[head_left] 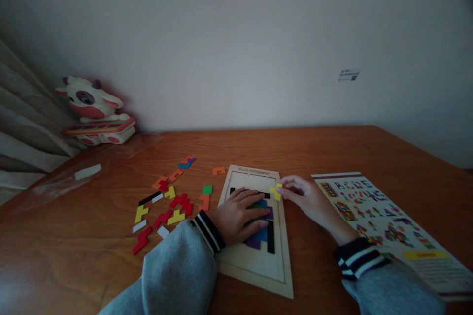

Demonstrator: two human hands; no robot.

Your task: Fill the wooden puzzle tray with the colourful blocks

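Observation:
A wooden puzzle board (254,275) with a raised frame lies in front of me. My left hand (242,214) rests flat on it, fingers spread over several pieces and partly hiding them. Beside that hand show a black bar piece (271,237), a blue piece (263,234) and a purple piece (253,242). At the board's upper right edge my right hand (301,199) pinches a yellow puzzle piece (275,191) between thumb and fingers. Whether that piece touches the board I cannot tell.
Left of the board lie several loose pieces, among them a green square (207,189) and a red piece (142,240). A printed pattern sheet (369,206) lies to the right. A cow-shaped toy keyboard (101,113) stands at the back left by a curtain (25,123).

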